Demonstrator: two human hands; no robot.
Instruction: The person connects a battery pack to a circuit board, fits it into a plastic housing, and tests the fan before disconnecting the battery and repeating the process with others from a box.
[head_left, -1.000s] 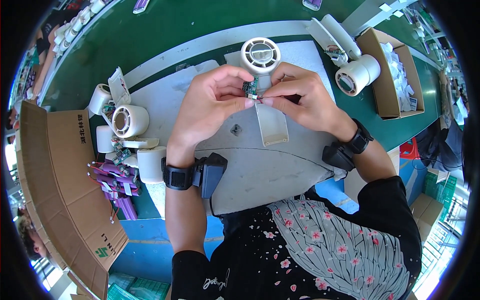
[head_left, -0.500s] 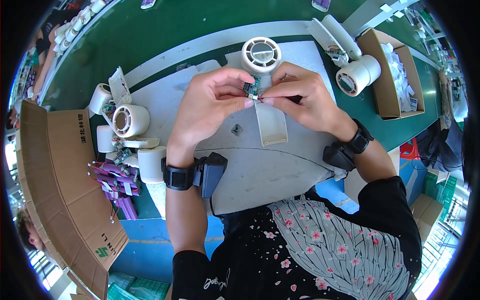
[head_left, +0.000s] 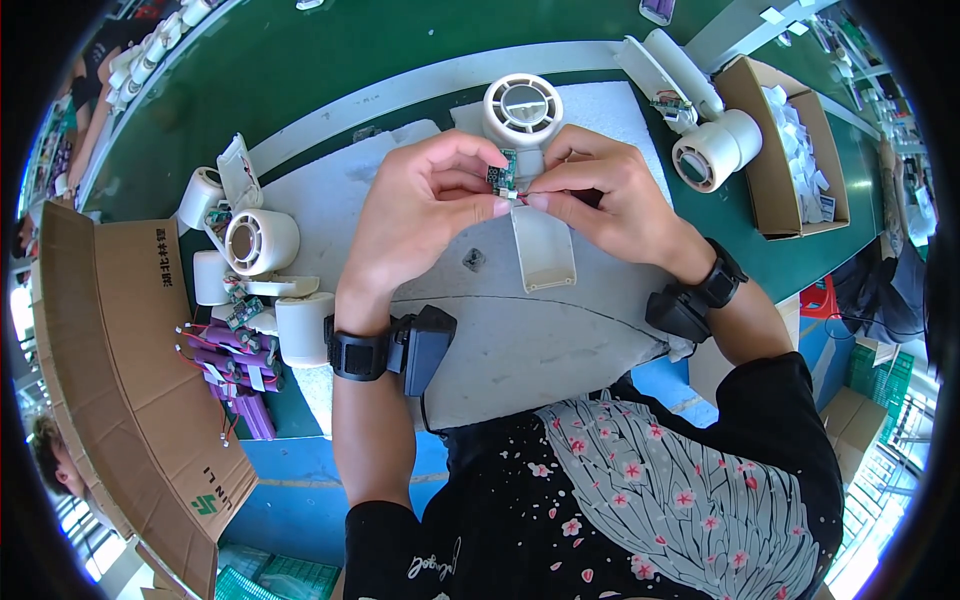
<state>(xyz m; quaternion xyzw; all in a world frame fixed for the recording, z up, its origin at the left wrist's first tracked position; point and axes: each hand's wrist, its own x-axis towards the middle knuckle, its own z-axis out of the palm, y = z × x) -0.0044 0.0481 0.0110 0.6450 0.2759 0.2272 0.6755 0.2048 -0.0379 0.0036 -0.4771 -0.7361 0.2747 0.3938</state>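
Pinched between the thumb and fingers of my left hand (head_left: 412, 205) is a small green circuit board (head_left: 503, 173) with a white connector at its lower edge. My right hand (head_left: 612, 195) closes thumb and forefinger on a thin red wire (head_left: 522, 196) right at that connector; whether the plug is seated is hidden by the fingertips. Just beyond the hands stands a white round fan housing (head_left: 522, 110) with a spoked ring. Its open white handle shell (head_left: 546, 255) extends toward me below my fingers, resting on the grey mat (head_left: 500, 350).
Left of the mat lie several white fan units (head_left: 262, 242) and purple battery packs (head_left: 240, 365) with wires, beside a large cardboard box (head_left: 140, 330). At right, another fan unit (head_left: 715, 152) sits near an open carton (head_left: 840, 180) of small white parts. Beyond runs a green belt (head_left: 440, 40).
Both hands hold nearly the same pose, the board tilting very slightly. Small purple items on the green surface at the far side have shifted to the right.
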